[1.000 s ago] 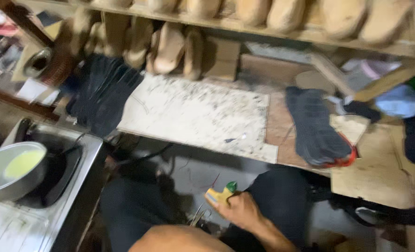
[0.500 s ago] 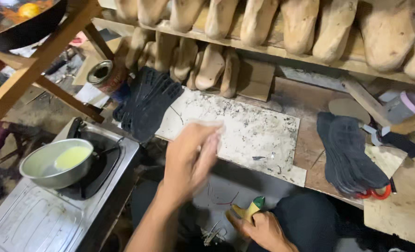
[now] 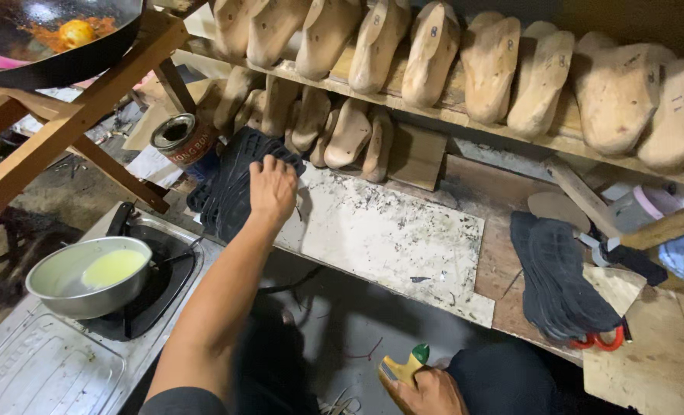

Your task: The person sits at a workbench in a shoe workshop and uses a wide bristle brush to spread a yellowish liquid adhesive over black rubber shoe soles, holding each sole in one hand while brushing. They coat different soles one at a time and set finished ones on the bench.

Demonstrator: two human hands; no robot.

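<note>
I see one labelled package: a round, open-topped metal can [image 3: 180, 140] standing at the back left of the table [image 3: 403, 230], just beside a stack of black soles [image 3: 230, 184]. Its wrap-around label is reddish-brown with pale lettering. A white paper sheet [image 3: 151, 165] lies below it. No screens or signs.

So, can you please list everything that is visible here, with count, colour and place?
Sole stack, left: one, black, left bench end, under the left hand.
Sole stack, right: one, black, right bench end.
Work slab: one, white with dark marks, bench middle.
Shoe lasts: many, pale wood, on and below the shelf.
Tin can: one, rusty, beside the left stack.
Metal bowl: one, holds yellowish liquid, on the stove at left.
Dark pan: one, top left.
Scissors: red handles, under the right stack.
Left hand: on the left stack.
Right hand: holds a yellow-green tool.
</note>
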